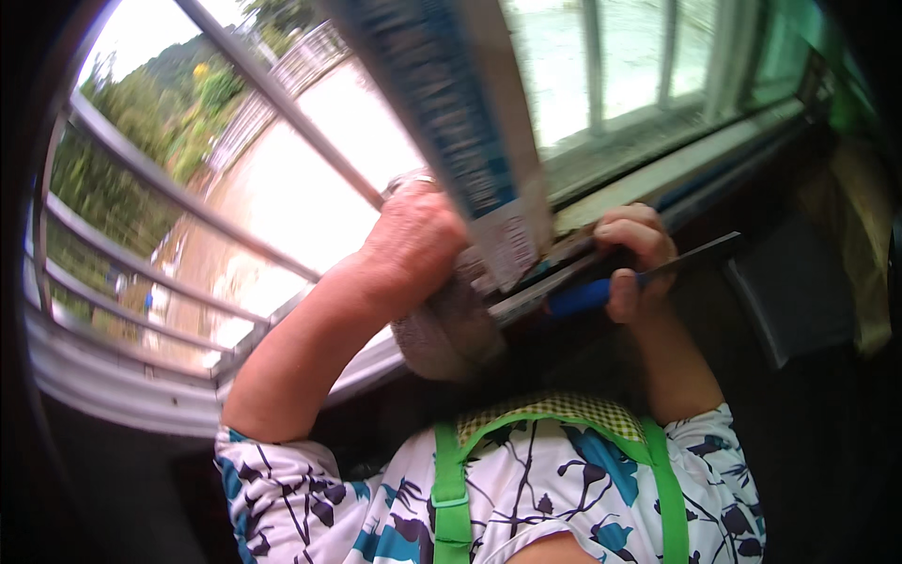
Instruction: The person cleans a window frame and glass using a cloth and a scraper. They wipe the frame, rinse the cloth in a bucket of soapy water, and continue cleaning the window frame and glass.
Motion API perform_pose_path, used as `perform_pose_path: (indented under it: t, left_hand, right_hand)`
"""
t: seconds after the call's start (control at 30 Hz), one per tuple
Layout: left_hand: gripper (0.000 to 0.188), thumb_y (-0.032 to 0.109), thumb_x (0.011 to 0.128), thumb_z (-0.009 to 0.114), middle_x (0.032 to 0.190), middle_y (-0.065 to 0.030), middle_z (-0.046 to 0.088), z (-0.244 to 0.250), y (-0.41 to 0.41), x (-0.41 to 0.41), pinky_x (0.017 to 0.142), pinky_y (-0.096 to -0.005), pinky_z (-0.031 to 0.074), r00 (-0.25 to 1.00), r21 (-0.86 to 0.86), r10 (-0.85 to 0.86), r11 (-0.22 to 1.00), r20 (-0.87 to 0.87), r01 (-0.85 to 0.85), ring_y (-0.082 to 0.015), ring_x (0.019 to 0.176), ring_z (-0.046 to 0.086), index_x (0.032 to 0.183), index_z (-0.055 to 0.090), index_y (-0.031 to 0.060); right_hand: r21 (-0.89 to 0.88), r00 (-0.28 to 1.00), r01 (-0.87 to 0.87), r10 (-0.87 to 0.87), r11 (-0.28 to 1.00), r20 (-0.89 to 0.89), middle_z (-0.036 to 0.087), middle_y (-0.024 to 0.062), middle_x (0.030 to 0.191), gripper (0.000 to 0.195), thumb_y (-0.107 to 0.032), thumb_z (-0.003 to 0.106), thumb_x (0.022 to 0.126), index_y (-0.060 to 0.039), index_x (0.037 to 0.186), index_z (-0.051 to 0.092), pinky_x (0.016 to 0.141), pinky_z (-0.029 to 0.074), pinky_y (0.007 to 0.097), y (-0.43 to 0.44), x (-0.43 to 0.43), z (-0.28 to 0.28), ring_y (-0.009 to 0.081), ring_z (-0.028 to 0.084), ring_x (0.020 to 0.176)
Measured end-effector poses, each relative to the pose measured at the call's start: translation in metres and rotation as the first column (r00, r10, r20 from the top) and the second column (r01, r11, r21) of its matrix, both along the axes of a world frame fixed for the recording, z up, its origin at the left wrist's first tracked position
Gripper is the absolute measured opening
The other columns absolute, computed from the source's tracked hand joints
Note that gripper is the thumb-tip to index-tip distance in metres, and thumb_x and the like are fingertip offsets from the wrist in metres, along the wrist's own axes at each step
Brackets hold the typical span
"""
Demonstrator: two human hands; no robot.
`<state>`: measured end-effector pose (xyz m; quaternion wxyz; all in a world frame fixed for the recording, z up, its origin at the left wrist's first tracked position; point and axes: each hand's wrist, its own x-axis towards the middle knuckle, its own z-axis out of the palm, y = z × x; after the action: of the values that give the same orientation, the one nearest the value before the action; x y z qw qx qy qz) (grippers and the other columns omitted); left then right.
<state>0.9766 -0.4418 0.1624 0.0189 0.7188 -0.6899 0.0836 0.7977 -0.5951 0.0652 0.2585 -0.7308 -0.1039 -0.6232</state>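
Observation:
My right hand [638,257] grips a blue-handled tool [585,297] beside the window track. Its flat metal blade [697,252] points to the right, away from the window upright; I cannot tell the kind of tool. My left hand [416,225] is bent at the wrist beside that upright [468,141], which carries a blurred blue panel with writing. The left fingers are mostly hidden, so what they hold is unclear. Just below the left wrist, a brownish-grey cloth or pad [451,331] lies over the sill.
Metal window bars [211,218] run along the left, with a pale paved area and greenery outside. Right of the upright stands a glass pane [627,63] above a sill rail [676,151]. A dark flat panel [796,282] is at the right.

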Motion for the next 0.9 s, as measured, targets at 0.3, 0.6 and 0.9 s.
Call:
perform_pose_path:
  t: [0.3,0.6,0.9]
  left_hand:
    - [0.011,0.002,0.085,0.053,0.09,-0.0211,0.062,0.0,0.001,0.009,0.086,-0.042,0.049,0.996,0.142,0.03,0.989,0.087,-0.042,-0.0322,0.094,0.061,0.092,0.06,-0.0048]
    - [0.017,0.007,0.088,0.051,0.087,-0.0193,0.067,-0.017,-0.044,0.016,0.076,-0.0391,0.053,0.97,0.03,0.089,0.996,-0.227,-0.084,-0.0304,0.083,0.067,0.094,0.063,-0.0021]
    - [0.019,0.008,0.09,0.053,0.096,-0.0142,0.067,0.013,-0.028,-0.002,0.083,-0.0345,0.053,0.976,0.31,0.165,0.944,-0.139,-0.115,-0.0213,0.087,0.064,0.1,0.067,-0.0007]
  right_hand:
    - [0.084,0.998,0.036,-0.031,0.996,-0.056,0.055,0.0161,0.092,0.038,-0.036,0.043,0.093,0.0005,0.101,0.052,0.065,0.042,0.0322,-0.001,0.001,-0.018,0.02,0.05,0.071]
    - [0.146,0.996,0.06,-0.048,0.987,-0.079,0.051,0.0153,0.097,0.035,-0.032,0.039,0.093,0.0004,0.101,0.05,0.07,0.042,0.0311,-0.001,0.003,-0.017,0.0187,0.048,0.078]
    - [0.189,0.985,0.146,-0.124,0.971,-0.123,0.05,0.0139,0.1,0.028,-0.024,0.04,0.09,-0.0005,0.102,0.05,0.073,0.041,0.0299,-0.004,-0.008,-0.02,0.018,0.047,0.082]
